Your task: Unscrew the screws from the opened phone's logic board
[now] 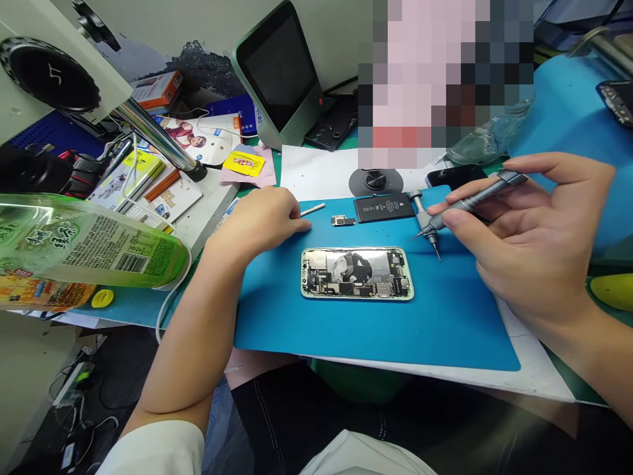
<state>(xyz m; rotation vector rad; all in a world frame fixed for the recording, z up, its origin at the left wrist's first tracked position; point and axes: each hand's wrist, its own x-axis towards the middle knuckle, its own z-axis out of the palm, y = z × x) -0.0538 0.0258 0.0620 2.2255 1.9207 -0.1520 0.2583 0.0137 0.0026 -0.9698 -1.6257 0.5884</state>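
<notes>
Smartphone [356, 274] with its screen off lies flat near the middle of the blue mat [376, 330], its insides facing up and neither hand touching it. Judging by the layout, the work stands partway: a black battery [384, 208] rests outside the housing on the far part of the mat, and a small metal-cased component [343, 221] sits just left of it. Seated inside the frame is the logic board [349, 289], along the near edge, with other parts toward both ends. The battery and that component are out and no screen is fitted; whether parts are coming out or going back cannot be told. The hands are well apart. The right hand [537, 224] is closed in a light grip of thumb and fingers on a grey precision screwdriver [472, 199], its tip pointing left above the mat, clear of the phone. It crosses in front of a second screwdriver [420, 206] beside the battery; contact between the two cannot be judged. The left hand [262, 221] is at the mat's far left, fingers loosely curled, beside a thin white stick [314, 209]; whether it pinches that is hidden.
</notes>
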